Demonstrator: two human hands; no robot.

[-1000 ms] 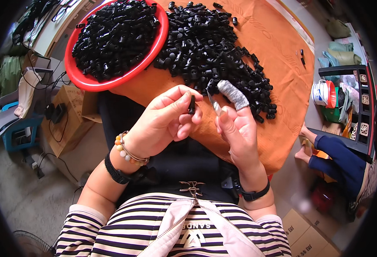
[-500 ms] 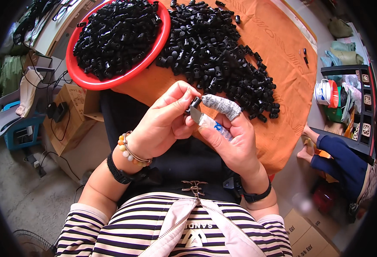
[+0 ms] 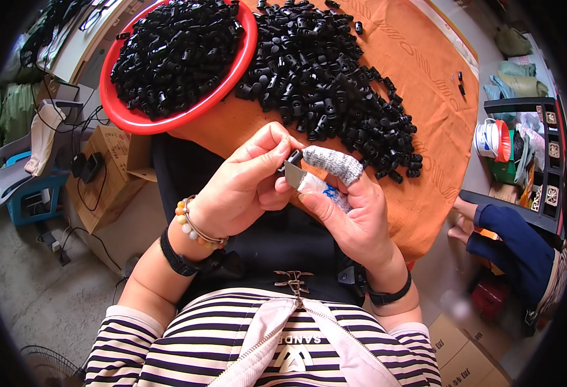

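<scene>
Between the thumb and fingertips of my left hand (image 3: 258,171) is a small black plastic piece (image 3: 294,157), shaped like a cord lock. My right hand (image 3: 354,216) is closed around a short, wide knife blade (image 3: 294,174) whose grip is wrapped in white material with blue marks (image 3: 325,190). The blade's edge meets the lower side of the piece; the exact contact is too small to make out. A grey knitted finger cover (image 3: 332,162) sits on my right index finger, bent over the top of the blade. Both hands are close together above my lap, at the table's near edge.
A red basin (image 3: 248,61) heaped with black pieces stands at the far left of the orange-covered table (image 3: 438,148). Beside it spreads a loose pile of the same pieces (image 3: 316,84). Cardboard boxes (image 3: 112,180) stand left; another person's legs (image 3: 509,238) show at right.
The blade has turned slightly and shows more of its flat face beside the piece. Both hands otherwise stay in nearly the same place.
</scene>
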